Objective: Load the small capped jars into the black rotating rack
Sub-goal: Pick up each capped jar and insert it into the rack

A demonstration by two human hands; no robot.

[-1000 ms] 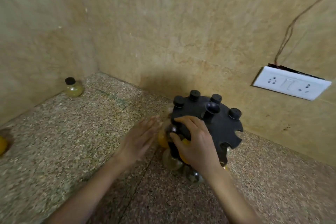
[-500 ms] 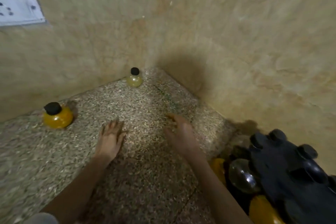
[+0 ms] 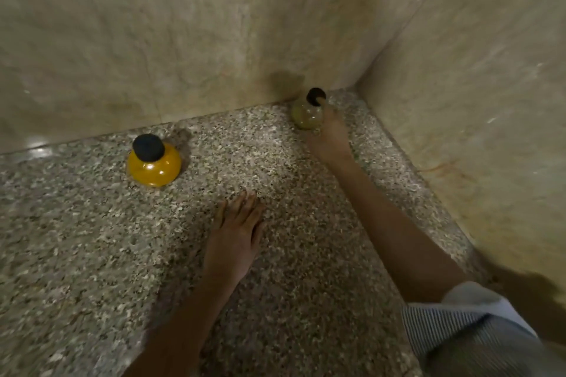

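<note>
A small pale green jar (image 3: 306,115) with a black cap stands in the far corner of the speckled stone counter (image 3: 92,254). My right hand (image 3: 329,135) is stretched out to it, fingers wrapped around its right side and touching the cap. A yellow jar (image 3: 154,167) with a black cap stands to the left, near the back wall. My left hand (image 3: 235,236) lies flat on the counter, palm down, fingers apart, holding nothing. The black rack is out of view.
Beige marble walls close the counter at the back (image 3: 183,40) and on the right (image 3: 474,101), meeting in the corner behind the green jar. A striped sleeve (image 3: 459,327) shows at the lower right.
The view has swung left, away from the rack, which has left the frame. My right hand has reached forward from mid-counter to the green jar. My left hand rests on the counter.
</note>
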